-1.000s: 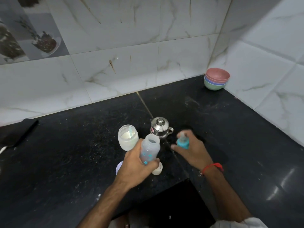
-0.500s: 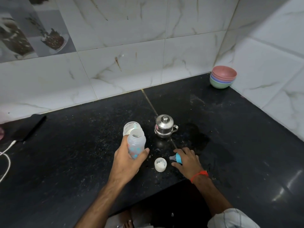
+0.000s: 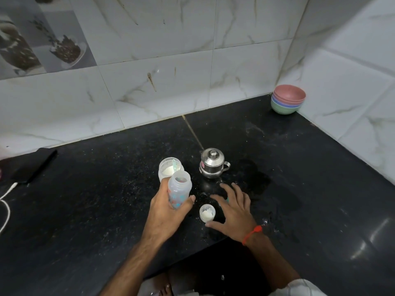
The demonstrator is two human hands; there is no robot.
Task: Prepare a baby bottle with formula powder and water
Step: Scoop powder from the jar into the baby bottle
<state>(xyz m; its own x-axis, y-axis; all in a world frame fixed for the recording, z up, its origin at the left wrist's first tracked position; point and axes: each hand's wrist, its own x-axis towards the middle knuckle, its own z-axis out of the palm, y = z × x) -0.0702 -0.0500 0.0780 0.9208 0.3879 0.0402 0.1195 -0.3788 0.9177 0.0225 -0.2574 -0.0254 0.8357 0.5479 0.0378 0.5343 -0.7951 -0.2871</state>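
My left hand [image 3: 165, 212] grips an open, clear baby bottle [image 3: 179, 189] with coloured prints and holds it just above the black counter [image 3: 85, 199]. Behind the bottle stands a round tub of white formula powder [image 3: 171, 167] with a teal scoop in it. A small white cap [image 3: 207, 213] with powder residue sits on the counter between my hands. My right hand [image 3: 234, 208] hovers beside the cap with fingers spread, holding nothing. A sliver of the blue teat ring [image 3: 227, 199] shows under its fingers. A small lidded steel pot [image 3: 212, 163] stands behind.
Stacked coloured bowls [image 3: 287, 99] sit in the far right corner by the tiled wall. A dark phone [image 3: 32, 165] with a white cable [image 3: 5, 208] lies at the left. A wet patch [image 3: 273, 197] spreads right of the pot. The counter edge runs just below my wrists.
My right hand set the blue teat ring down on the counter, let go and spread its fingers. My left hand kept the bottle and drew it closer to the powder tub.
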